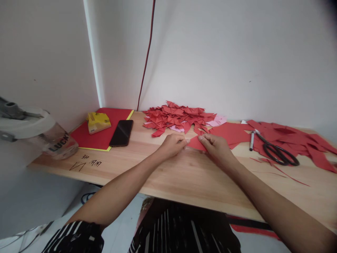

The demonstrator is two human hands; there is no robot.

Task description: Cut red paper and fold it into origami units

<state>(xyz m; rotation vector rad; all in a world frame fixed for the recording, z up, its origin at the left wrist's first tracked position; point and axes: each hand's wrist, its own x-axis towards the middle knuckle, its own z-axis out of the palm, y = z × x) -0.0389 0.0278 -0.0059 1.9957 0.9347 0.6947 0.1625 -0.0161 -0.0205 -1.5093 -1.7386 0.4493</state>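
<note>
Between my two hands is a piece of red paper (196, 143), held just above the wooden table. My left hand (174, 143) is closed, thumb and forefinger pinching the paper's left corner. My right hand (216, 146) grips its right side, the thumb lying on top and the fingers mostly hidden. Right behind them lies a heap of folded red paper pieces (176, 117), with some pink paper (217, 121) among them. Flat red sheets (230, 133) lie beyond my right hand.
On the right are black-handled scissors (280, 153), a marker (252, 141), red paper offcuts (295, 140) and thin strips. At left, a phone (121, 133) and yellow packet (99, 122) rest on red sheets (91, 138), near a clear bottle (61, 142). A red cable (147, 52) hangs behind.
</note>
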